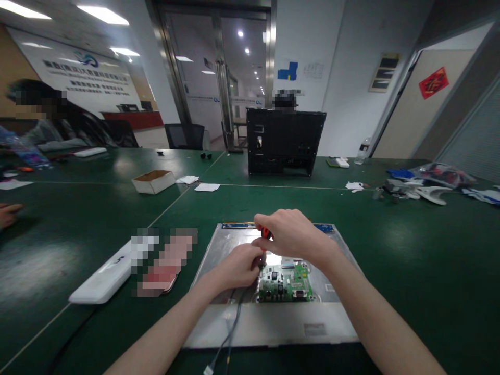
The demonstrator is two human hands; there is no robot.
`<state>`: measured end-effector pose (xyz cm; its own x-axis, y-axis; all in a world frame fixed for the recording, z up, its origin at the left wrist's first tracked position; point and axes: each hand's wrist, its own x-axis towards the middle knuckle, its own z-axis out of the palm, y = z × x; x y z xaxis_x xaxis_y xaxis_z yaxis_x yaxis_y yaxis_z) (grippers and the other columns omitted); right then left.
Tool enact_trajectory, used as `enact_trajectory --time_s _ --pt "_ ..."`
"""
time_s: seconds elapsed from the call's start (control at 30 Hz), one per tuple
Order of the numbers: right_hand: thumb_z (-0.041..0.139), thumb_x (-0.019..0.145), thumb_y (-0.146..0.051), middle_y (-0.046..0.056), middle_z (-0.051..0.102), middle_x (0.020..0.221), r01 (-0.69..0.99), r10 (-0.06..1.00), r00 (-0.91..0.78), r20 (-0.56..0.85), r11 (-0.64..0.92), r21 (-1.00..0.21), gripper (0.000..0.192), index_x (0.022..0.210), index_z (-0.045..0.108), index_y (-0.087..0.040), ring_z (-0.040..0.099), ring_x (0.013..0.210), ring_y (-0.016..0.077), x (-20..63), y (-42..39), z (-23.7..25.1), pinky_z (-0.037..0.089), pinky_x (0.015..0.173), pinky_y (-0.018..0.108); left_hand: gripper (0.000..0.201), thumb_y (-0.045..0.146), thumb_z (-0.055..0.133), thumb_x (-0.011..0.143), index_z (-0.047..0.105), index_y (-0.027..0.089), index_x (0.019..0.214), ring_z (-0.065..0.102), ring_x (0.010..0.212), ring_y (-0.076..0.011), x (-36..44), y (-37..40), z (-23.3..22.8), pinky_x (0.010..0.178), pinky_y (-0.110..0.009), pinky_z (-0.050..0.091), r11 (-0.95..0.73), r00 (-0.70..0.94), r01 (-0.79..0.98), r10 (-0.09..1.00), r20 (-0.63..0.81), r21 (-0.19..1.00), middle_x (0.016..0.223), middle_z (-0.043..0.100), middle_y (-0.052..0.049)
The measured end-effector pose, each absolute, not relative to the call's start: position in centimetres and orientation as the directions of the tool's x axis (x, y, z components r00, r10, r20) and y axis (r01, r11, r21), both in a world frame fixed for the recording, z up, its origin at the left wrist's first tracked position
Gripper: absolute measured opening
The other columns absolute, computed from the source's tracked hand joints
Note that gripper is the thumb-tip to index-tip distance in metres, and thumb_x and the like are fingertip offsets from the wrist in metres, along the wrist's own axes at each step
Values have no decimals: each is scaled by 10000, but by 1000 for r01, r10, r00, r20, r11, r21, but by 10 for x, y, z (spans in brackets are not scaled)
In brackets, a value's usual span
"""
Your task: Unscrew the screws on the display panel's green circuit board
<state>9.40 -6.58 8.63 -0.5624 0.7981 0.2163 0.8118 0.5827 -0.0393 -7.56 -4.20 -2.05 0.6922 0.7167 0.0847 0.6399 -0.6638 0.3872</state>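
Note:
A flat metal-backed display panel lies on the green table in front of me. Fixed near its middle is a green circuit board. My right hand is closed around the red and black handle of a screwdriver, held upright over the board's upper left corner. Close by, my left hand has its fingers curled at the screwdriver's lower end; whether they pinch the shaft or a small part is hidden. Thin dark cables run from under my left hand to a white connector at the panel's front edge.
Left of the panel lie a white power bank-like slab and a pink phone. Farther back are an open box, paper scraps and a standing black monitor frame. Plastic parts lie right. Another person's hand rests left.

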Motion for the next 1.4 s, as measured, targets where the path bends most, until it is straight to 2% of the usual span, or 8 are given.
enact_trajectory --time_s 0.23,0.37,0.5,0.63,0.83,1.0,1.23,1.4 --pt "568 844 -304 18 656 704 815 799 -560 218 579 -30 121 913 609 -214 531 594 132 94 -65 86 170 505 272 134 53 450 639 431 185 640 437 583 -143 -75 -43 -18 554 -259 283 -677 704 607 701 113 417 623 510 10" --pt "584 773 -221 14 678 765 792 779 -584 230 609 -51 167 939 583 -199 529 598 124 96 -66 85 178 491 258 124 63 448 645 433 186 651 436 578 -140 -75 -43 -19 558 -258 297 -675 702 601 702 120 429 623 508 13" --pt "608 817 -323 10 680 753 798 787 -574 226 600 -61 148 922 612 -218 549 620 132 97 -66 86 192 502 257 110 75 450 653 462 184 660 445 583 -146 -76 -44 -18 553 -261 300 -668 698 614 709 106 421 635 520 5" --pt "571 871 -478 10 645 674 828 816 -536 216 558 -51 272 829 639 -219 548 606 137 96 -65 87 191 507 268 107 80 461 647 455 187 631 443 582 -151 -75 -45 -15 538 -266 280 -663 693 633 715 88 400 622 520 -1" --pt "558 845 -306 16 665 723 826 813 -542 213 562 -43 136 918 626 -213 527 600 130 94 -65 86 182 507 276 121 65 449 639 463 183 660 441 596 -150 -75 -43 -18 564 -267 295 -682 707 602 697 120 416 639 521 1" --pt "570 774 -223 18 685 792 790 781 -583 224 609 -68 219 992 577 -199 536 617 129 96 -68 86 191 499 267 127 59 452 650 453 183 677 441 598 -144 -77 -41 -23 572 -265 301 -696 713 573 684 155 432 665 531 0" --pt "564 872 -496 17 649 690 831 818 -537 205 555 -39 283 864 620 -218 550 608 142 95 -66 88 185 505 277 129 53 465 650 472 183 651 460 597 -156 -76 -43 -18 546 -269 273 -663 696 626 713 90 411 654 543 -5" --pt "551 880 -365 11 654 695 829 816 -542 202 558 -29 159 867 618 -221 536 596 130 94 -66 88 182 500 274 136 51 463 637 451 187 639 444 585 -153 -75 -44 -15 554 -266 283 -666 699 623 709 91 410 617 515 6"
